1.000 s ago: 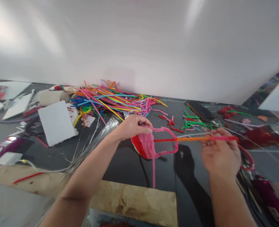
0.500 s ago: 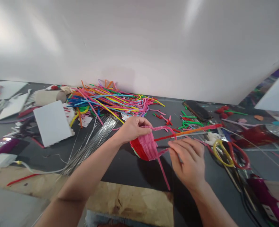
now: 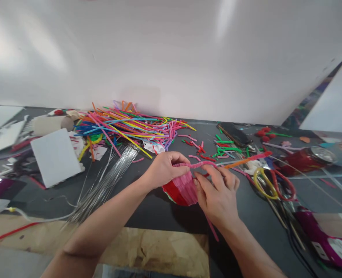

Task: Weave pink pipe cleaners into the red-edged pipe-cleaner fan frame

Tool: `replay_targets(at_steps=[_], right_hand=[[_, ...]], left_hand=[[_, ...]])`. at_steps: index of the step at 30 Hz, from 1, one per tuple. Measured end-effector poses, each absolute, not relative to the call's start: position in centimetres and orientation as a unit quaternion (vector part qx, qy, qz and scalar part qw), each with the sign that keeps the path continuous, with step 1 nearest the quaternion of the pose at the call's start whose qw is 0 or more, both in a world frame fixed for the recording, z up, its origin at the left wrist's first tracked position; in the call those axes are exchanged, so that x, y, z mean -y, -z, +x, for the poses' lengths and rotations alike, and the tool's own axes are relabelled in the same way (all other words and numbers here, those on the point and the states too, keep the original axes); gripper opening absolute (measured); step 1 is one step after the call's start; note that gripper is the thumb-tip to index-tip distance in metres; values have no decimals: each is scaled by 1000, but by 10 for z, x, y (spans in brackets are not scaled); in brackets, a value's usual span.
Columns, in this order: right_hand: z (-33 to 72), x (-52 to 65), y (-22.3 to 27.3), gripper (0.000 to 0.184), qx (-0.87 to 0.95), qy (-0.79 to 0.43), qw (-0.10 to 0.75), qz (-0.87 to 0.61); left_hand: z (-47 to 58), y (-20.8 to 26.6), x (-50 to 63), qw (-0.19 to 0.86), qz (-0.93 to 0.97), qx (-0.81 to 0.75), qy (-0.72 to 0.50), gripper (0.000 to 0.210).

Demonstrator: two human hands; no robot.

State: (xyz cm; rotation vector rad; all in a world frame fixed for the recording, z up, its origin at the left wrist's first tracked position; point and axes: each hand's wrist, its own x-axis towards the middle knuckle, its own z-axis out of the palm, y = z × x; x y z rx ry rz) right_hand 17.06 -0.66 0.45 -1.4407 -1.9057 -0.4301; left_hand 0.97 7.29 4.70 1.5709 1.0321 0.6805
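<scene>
Your left hand (image 3: pixel 167 170) pinches the pink and red fuzzy piece (image 3: pixel 185 187). Your right hand (image 3: pixel 219 193) hides one side; I can't tell if its grip pinches.

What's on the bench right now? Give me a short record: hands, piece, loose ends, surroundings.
Left hand: pinching the upper edge of the piece
Right hand: fingers at the piece's right side; exact grip hidden
Piece colours: mostly pink and red
Loose ends: pink tail below the right hand; orange-red stem pointing right beyond it
Behind the hands: heap of coloured stems
Left side: wires, white board
Right side: scissors, red can
</scene>
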Motion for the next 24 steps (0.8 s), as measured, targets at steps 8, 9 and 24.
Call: replay_targets(at_steps=[8, 9, 24], right_hand=[[186, 10, -11, 23, 658, -2, 573, -488], [187, 10, -10, 19, 620, -62, 602, -500], [191, -6, -1, 39, 306, -688, 492, -436]], left_hand=[[-5, -50, -92, 551, 624, -479, -280, 13], [-8, -50, -94, 554, 619, -481, -280, 14], [-26, -67, -91, 564, 754, -325, -89, 18]])
